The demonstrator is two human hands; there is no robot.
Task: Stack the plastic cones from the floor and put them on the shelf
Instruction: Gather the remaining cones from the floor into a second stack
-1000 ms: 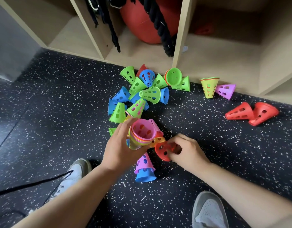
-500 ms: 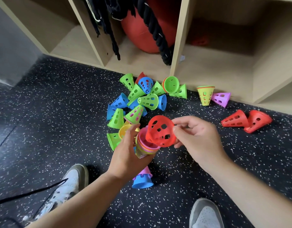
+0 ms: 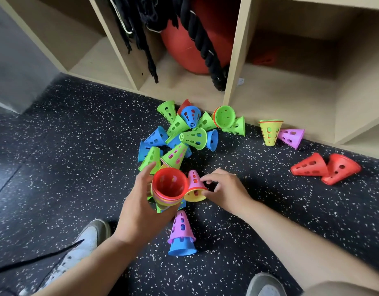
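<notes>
our left hand (image 3: 141,210) grasps the nested stack of cones (image 3: 169,186) just above the floor (image 3: 77,146), fingers wrapped round its side, the open mouth of the top red cone turned up toward us. just right of the stack a pink cone on a yellow one (image 3: 195,186) stands on the floor, touching the stack's rim. our right hand (image 3: 224,191) reaches to it with curved fingers, the fingertips on the pink cone's side; we cannot tell whether it grips yet. nearer to us than the stack a pink cone sits upright on a blue one (image 3: 182,236). beyond the stack lies a jumble of green and blue cones (image 3: 184,135). far right of the stack lie two red cones (image 3: 308,167), and beyond those an upturned yellow stack (image 3: 269,133) beside a purple cone (image 3: 291,136). behind all this, the shelf (image 3: 233,60) holds a red ball (image 3: 184,50) and a black rope (image 3: 201,39).
</notes>
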